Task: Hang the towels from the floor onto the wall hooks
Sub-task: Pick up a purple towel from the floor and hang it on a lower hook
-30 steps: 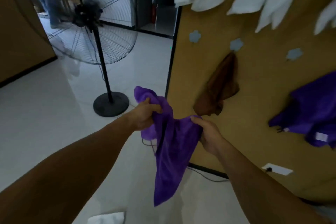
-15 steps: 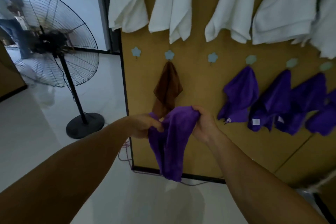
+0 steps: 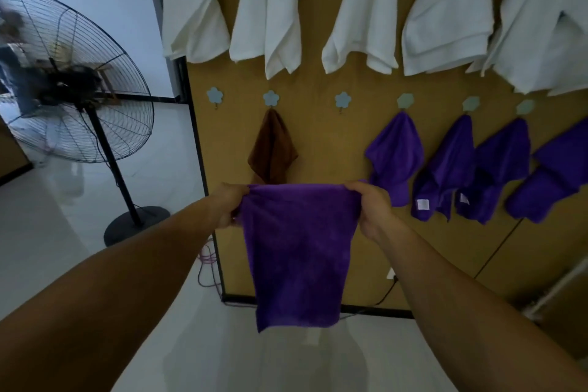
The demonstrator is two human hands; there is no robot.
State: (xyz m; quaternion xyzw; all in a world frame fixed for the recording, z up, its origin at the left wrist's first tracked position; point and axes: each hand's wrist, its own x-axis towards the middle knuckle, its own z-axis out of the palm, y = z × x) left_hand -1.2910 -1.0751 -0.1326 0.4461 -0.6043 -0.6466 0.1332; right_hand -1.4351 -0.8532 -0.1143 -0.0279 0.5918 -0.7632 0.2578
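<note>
Novice: Hands first. What do they hold?

Coach: Both grip one purple towel [image 3: 299, 251]. The left hand [image 3: 227, 204] has its fingers curled round the top left corner and the right hand [image 3: 370, 207] round the top right corner, so the top edge is pulled flat between them. The cloth hangs free below, off the floor, in front of the wall board [image 3: 331, 143].

Novice: Where should it go?

Coach: Two hooks look free. One is the empty hook [image 3: 342, 100] between the brown towel [image 3: 273, 149] and the hung purple towels [image 3: 396, 156]; the other is the far-left hook [image 3: 214, 95]. The middle one sits almost straight above the cloth and is probably the better choice.

Novice: How should the person do it well?

Coach: The hung ones drape from a single point. So the person should likely gather one corner into one hand, lift it above the hook, then lower the bunched cloth over the prong. The other hand can steady the drape and let go last.

Novice: What could go wrong?

Coach: A thin pinch of cloth may slip off, and whether this towel has a loop cannot be told. The brown towel hangs just beside the path, so a careless lift might knock it.
</note>
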